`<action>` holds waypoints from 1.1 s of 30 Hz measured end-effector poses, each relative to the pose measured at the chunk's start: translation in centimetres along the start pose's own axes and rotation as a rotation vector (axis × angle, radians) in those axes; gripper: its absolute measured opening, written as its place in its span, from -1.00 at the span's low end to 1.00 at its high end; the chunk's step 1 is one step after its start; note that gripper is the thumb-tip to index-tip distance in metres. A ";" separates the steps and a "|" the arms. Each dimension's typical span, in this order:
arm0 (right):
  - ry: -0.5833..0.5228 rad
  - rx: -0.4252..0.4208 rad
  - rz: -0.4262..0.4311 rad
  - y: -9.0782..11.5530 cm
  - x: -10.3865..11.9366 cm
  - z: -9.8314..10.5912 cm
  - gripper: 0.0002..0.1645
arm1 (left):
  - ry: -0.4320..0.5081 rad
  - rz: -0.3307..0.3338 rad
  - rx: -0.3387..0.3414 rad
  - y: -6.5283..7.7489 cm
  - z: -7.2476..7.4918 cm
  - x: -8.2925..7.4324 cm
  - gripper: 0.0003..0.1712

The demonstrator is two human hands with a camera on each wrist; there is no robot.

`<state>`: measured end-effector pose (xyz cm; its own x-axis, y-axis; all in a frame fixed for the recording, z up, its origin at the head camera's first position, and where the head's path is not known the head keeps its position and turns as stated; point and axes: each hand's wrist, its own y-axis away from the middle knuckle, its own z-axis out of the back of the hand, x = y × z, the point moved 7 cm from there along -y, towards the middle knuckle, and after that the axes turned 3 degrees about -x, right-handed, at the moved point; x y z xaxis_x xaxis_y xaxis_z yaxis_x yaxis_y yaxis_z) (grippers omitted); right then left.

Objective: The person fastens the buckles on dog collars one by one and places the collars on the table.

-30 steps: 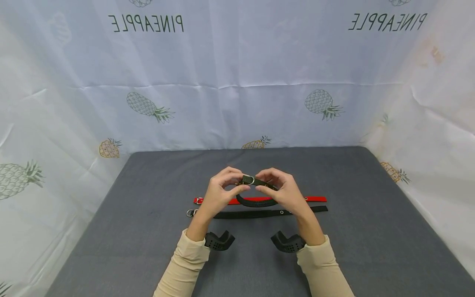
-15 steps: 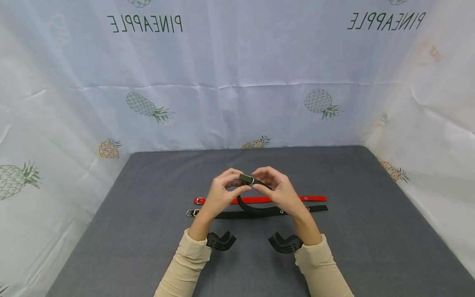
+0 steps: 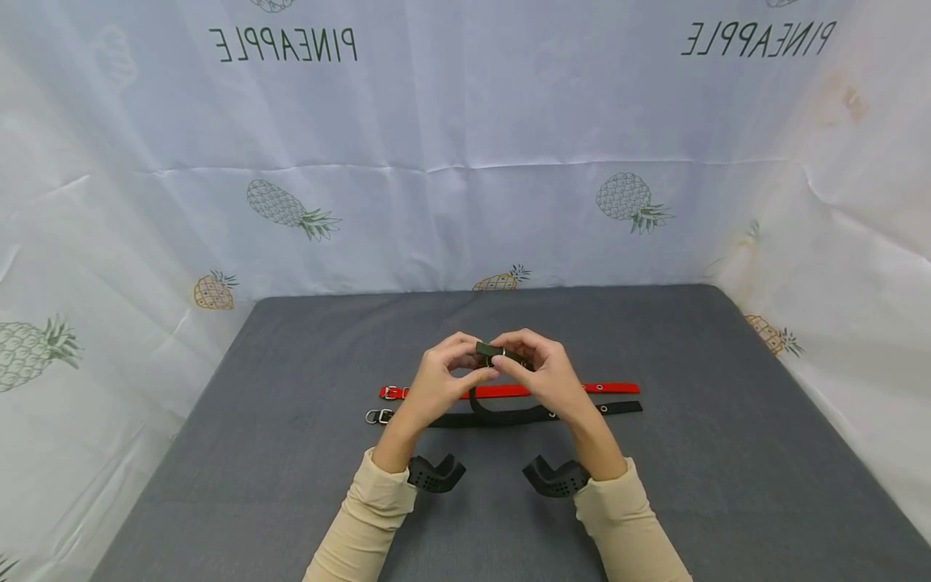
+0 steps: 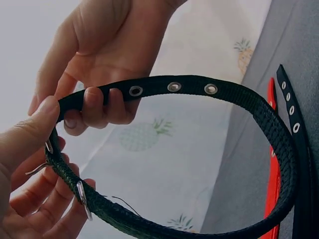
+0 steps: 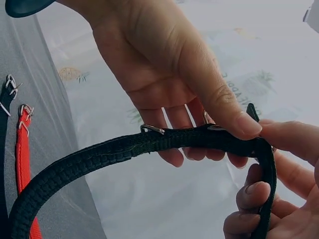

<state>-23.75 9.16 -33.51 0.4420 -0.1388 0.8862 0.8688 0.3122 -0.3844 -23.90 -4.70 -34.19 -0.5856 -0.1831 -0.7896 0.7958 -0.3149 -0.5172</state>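
While I follow the work through the head camera, the person's left hand [image 3: 440, 381] and right hand [image 3: 544, 373] are close together above the middle of the grey desk [image 3: 305, 453], both on one dark green collar [image 5: 124, 149]. My left wrist view shows the left hand pinching its buckle end between thumb and fingers, just beside a metal D-ring [image 5: 153, 129]. The right hand grips the other end, fingers curled round the strap, with a row of metal eyelets [image 4: 174, 86] running on from its grasp. The two ends meet at the left thumb (from here I cannot tell whether the tip goes through the buckle). Between the hands, the rest of the collar hangs in a loop; from the head camera it crosses in front of the black collar [image 3: 451, 420], and I cannot tell whether they touch.

That black one lies stretched out on the desk on the person's side of a red collar [image 3: 502, 391], the pair just beside each other, buckles toward the left and eyelets toward the right. I also see beige sleeves [image 3: 360, 513], a black mount [image 3: 436, 474] at each wrist, and a pale pineapple-print curtain [image 3: 465, 121] behind the desk.
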 end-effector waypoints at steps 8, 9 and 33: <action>0.018 -0.025 -0.005 0.0 0.1 0.3 -0.73 | 0.003 0.006 0.007 0.0 0.0 -0.1 -0.69; 0.021 -0.027 -0.004 0.0 0.1 0.3 -0.73 | 0.002 0.007 0.004 0.0 0.0 -0.1 -0.68; -0.003 -0.064 -0.017 0.1 0.7 0.9 -0.76 | -0.042 0.011 -0.099 0.0 0.8 -0.2 -0.71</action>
<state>-23.58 9.90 -32.69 0.4262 -0.1412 0.8935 0.8888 0.2493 -0.3846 -23.87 -5.41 -33.80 -0.5810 -0.2253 -0.7821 0.8123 -0.2195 -0.5403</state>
